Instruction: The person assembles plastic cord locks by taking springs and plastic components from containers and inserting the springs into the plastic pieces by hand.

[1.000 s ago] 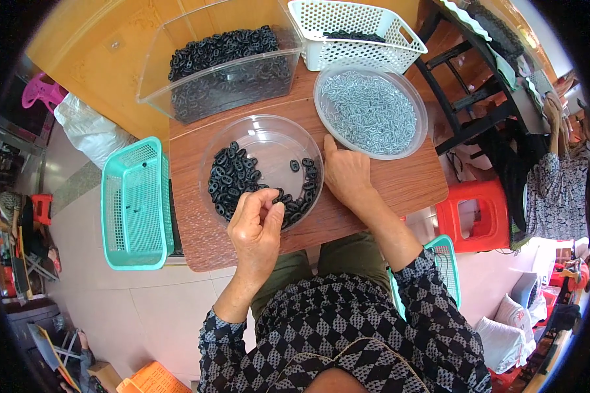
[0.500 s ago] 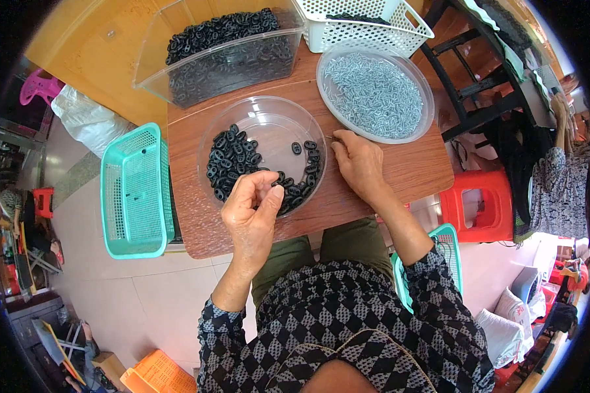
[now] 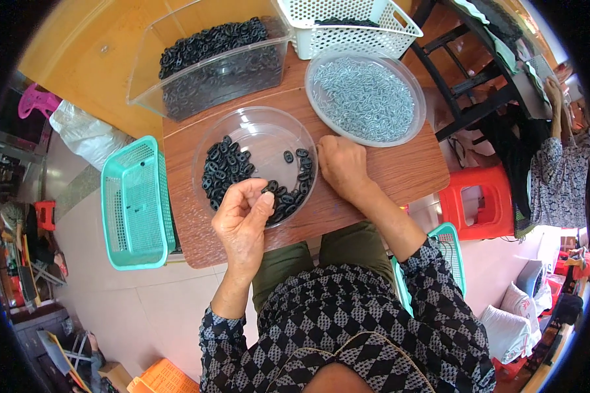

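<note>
My left hand (image 3: 241, 219) is over the near side of a round clear bowl (image 3: 259, 112), thumb and forefinger pinching a small black oval part with two holes (image 3: 268, 188). Inside the bowl, a heap of similar black parts (image 3: 223, 167) lies on the left and a curved row runs along the near and right sides. Just right of the bowl's rim, my right hand (image 3: 345, 169) is closed with its fingers curled under; anything in them is hidden. Beyond it stands a round clear tray (image 3: 418, 111) of small silvery pins (image 3: 364, 98).
A clear bin (image 3: 134, 88) of black parts and a white perforated basket (image 3: 347, 39) stand at the back of the wooden table (image 3: 400, 173). To the left is a green basket (image 3: 134, 249); to the right, a red stool (image 3: 482, 223). Another person's sleeve (image 3: 550, 160) shows at far right.
The whole view has shifted slightly. My right hand's fingers have curled in further beside the bowl, turning away from the pin tray. My left hand keeps its pinch over the bowl.
</note>
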The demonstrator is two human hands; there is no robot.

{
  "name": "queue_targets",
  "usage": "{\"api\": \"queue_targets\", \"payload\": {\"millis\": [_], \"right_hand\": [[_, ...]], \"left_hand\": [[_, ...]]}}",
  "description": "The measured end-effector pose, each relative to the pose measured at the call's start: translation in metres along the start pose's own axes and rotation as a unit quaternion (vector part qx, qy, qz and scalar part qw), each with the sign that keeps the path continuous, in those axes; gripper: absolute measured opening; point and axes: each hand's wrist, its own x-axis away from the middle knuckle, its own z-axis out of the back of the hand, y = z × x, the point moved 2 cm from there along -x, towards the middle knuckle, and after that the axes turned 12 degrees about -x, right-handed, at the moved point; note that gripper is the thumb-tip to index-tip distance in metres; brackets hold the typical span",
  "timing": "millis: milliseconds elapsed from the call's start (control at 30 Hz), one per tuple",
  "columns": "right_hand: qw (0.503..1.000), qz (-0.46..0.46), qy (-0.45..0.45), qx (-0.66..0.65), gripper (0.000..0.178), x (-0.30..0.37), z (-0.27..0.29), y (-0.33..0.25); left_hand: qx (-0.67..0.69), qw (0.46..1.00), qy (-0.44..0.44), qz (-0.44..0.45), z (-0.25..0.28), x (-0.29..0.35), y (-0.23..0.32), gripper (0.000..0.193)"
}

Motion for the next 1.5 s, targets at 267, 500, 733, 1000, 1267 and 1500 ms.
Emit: {"api": "queue_targets", "payload": {"millis": [267, 500, 733, 1000, 1267, 1500], "right_hand": [[0.964, -0.099, 0.037, -0.245, 0.009, 0.007, 0.048, -0.037], [0.791, -0.273, -0.166, -0.522, 0.010, -0.019, 0.060, -0.082], [0.736, -0.293, -0.254, -0.555, 0.021, -0.028, 0.051, -0.090], [0.718, -0.303, -0.273, -0.564, 0.022, -0.028, 0.045, -0.088], [0.711, -0.323, -0.300, -0.547, 0.022, -0.032, 0.045, -0.089], [0.714, -0.322, -0.311, -0.538, 0.023, -0.034, 0.044, -0.091]], "left_hand": [[0.071, 0.994, 0.014, 0.079, 0.010, -0.004, 0.008, 0.019], [0.129, 0.989, -0.021, 0.072, 0.004, -0.009, 0.010, 0.018], [0.098, 0.994, -0.010, 0.050, 0.009, -0.002, 0.014, 0.017], [0.055, 0.997, -0.023, 0.048, 0.008, 0.002, 0.014, 0.017], [0.029, 0.999, -0.022, 0.038, 0.011, 0.001, 0.015, 0.016], [-0.003, 1.000, -0.017, 0.010, 0.012, 0.002, 0.015, 0.014]]}}
